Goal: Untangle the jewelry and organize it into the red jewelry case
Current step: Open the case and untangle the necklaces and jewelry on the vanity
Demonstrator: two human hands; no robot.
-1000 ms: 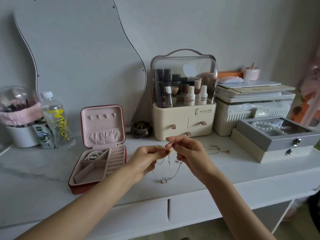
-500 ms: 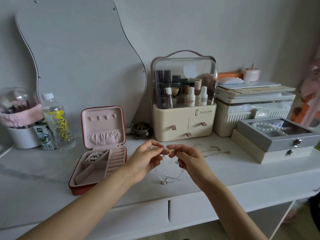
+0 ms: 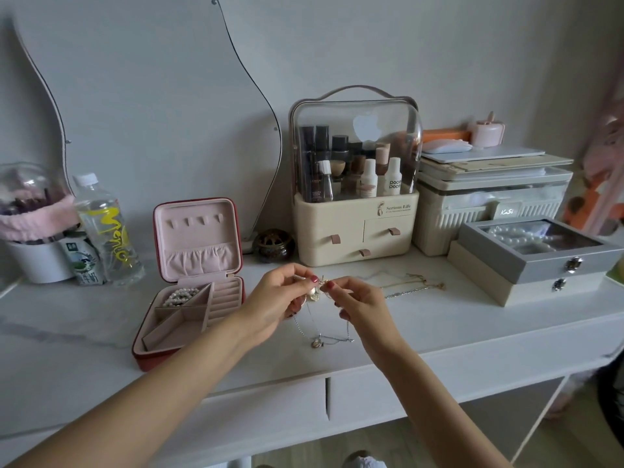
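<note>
White tabletop (image 3: 439, 332) lies bare toward its front edge. Left hand (image 3: 277, 305) and right hand (image 3: 361, 309) pinch the tangled necklaces (image 3: 317, 292), now closer together; chains dangle lower, beside the red jewelry case (image 3: 189, 298).

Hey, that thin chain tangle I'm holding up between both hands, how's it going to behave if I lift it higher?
The chain tangle will probably stay floppy: its loops hang slack below the left hand and right hand. It is likely light, since fingertip pinches hold it. The low pendant may swing and snag.
</note>
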